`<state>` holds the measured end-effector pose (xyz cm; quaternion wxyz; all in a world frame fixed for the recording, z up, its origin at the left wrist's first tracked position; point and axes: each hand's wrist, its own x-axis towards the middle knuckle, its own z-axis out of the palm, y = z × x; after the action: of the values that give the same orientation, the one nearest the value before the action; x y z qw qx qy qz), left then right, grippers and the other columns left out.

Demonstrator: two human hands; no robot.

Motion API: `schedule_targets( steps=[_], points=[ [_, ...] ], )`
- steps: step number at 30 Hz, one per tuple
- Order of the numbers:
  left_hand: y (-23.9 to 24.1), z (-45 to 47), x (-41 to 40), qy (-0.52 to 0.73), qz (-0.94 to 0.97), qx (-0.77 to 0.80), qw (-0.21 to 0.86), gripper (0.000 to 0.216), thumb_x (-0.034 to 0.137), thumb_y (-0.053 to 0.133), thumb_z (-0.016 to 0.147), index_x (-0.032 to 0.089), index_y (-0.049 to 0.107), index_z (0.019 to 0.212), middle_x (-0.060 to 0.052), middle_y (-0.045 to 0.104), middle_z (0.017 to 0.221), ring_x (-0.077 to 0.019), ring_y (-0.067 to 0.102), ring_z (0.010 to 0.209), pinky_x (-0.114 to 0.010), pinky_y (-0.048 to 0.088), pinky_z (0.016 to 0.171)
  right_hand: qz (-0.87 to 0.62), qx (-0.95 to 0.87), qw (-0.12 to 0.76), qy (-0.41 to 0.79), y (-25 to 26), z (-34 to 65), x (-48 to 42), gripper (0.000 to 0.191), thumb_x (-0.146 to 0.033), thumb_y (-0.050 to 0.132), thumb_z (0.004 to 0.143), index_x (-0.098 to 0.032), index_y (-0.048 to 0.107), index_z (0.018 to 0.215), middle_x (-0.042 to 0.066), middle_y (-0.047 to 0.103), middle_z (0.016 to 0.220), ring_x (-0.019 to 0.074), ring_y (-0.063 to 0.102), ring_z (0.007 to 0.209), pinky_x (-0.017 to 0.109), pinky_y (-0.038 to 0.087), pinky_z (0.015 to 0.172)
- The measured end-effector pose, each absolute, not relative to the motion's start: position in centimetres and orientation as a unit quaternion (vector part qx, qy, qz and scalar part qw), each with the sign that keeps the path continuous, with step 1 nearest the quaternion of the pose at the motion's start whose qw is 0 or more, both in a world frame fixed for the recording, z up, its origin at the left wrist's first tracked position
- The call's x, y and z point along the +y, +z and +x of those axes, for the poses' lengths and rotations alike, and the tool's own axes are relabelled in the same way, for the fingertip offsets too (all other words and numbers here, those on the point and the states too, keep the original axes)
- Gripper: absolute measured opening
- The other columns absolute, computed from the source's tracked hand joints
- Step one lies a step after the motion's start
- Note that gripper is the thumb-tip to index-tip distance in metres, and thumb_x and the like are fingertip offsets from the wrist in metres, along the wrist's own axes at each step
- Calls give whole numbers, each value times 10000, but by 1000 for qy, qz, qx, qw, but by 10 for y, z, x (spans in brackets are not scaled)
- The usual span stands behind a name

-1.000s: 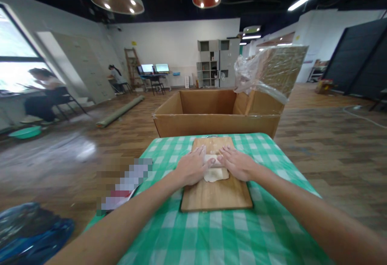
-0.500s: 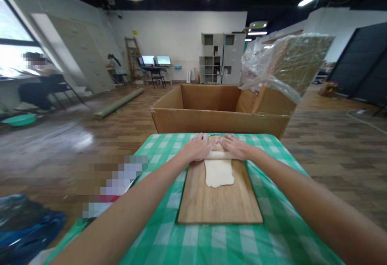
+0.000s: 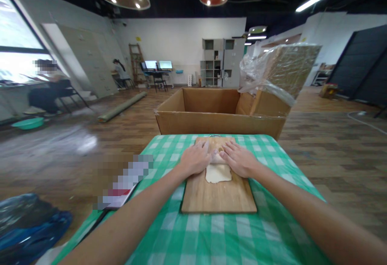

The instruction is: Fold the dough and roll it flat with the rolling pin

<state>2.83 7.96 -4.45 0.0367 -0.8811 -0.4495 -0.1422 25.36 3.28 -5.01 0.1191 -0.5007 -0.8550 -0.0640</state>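
A wooden cutting board (image 3: 219, 201) lies on the table with a thin, pale sheet of dough (image 3: 218, 174) on it. Across the dough's far part is a light rolling pin (image 3: 217, 160), mostly hidden under my hands. My left hand (image 3: 196, 157) presses on the pin's left part, fingers stretched forward. On its right part rests my right hand (image 3: 238, 158), palm down with fingers extended and slightly apart. The thumbs nearly meet in the middle. White powder shows on the fingers.
A green-and-white checked cloth (image 3: 193, 237) covers the table. Beyond its far edge stands a large open cardboard box (image 3: 217, 125). A blurred flat item (image 3: 127, 184) lies at the table's left edge, and a dark plastic bag (image 3: 33, 228) on the floor. Two people sit further back left.
Both hands and the rolling pin have moved nearer to me over the dough, so less of the sheet shows. The head view has also shifted slightly.
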Motion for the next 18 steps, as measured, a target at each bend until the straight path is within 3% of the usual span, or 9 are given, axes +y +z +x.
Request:
schedule_targets(
  steps=[5, 11, 18],
  points=[
    [-37, 15, 41, -142, -892, -427, 32, 619, 572, 214, 1050, 167, 569, 1354, -155, 631, 1379, -308, 582, 1276, -450, 428, 1061, -543, -829, 131, -1, -39, 238, -16, 785, -599, 149, 1060, -46, 526, 1472, 207, 466, 1559, 321, 352, 1500, 497, 271, 1231],
    [-35, 0, -5, -129, -899, -416, 44, 695, 576, 348, 1012, 97, 433, 1507, -194, 456, 1571, -330, 411, 1461, -493, 300, 1198, -545, -826, 148, 14, -36, 229, -67, 860, -700, 284, 1004, -50, 415, 1551, 209, 389, 1605, 340, 352, 1496, 500, 273, 1229],
    [-34, -7, -33, -101, -907, -407, 47, 816, 647, 341, 984, 58, 353, 1549, -212, 371, 1620, -345, 262, 1540, -508, 211, 1249, -524, -839, 145, 4, -34, 227, -96, 936, -737, 324, 977, -25, 332, 1584, 222, 293, 1641, 349, 265, 1533, 516, 233, 1247]
  ],
)
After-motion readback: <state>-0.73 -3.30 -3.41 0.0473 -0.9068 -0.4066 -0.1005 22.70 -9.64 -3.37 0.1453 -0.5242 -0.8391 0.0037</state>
